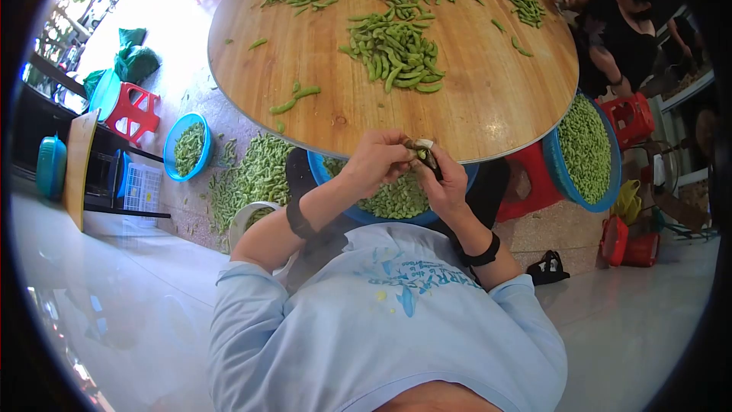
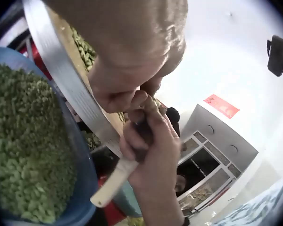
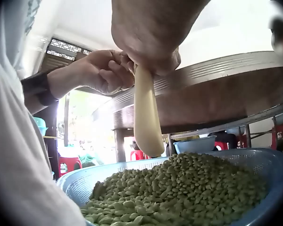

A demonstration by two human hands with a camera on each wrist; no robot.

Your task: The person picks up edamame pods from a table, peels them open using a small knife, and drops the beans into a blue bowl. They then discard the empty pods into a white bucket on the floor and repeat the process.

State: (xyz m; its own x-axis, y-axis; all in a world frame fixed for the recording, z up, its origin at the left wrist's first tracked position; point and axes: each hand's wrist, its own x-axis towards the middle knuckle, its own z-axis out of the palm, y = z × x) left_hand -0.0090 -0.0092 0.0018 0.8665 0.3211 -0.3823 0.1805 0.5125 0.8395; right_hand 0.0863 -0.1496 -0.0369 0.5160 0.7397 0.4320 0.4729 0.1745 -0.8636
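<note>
Pinching a pod [image 1: 419,154] at the table's [image 1: 488,84] rim, the left hand [image 1: 375,159] is meeting the right hand [image 1: 446,183] gripping a knife [image 3: 146,117]; a bean basket [image 3: 78,181] is sitting beneath.

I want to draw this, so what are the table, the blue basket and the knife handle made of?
Table: wood, by its grain, lightly glossy; its rim looks like ribbed grey metal. Basket: shiny blue plastic with moulded mesh holes. Handle, in the right hand: smooth, cream, maybe plastic or pale wood. Left hand pinches what looks like a pod.
</note>
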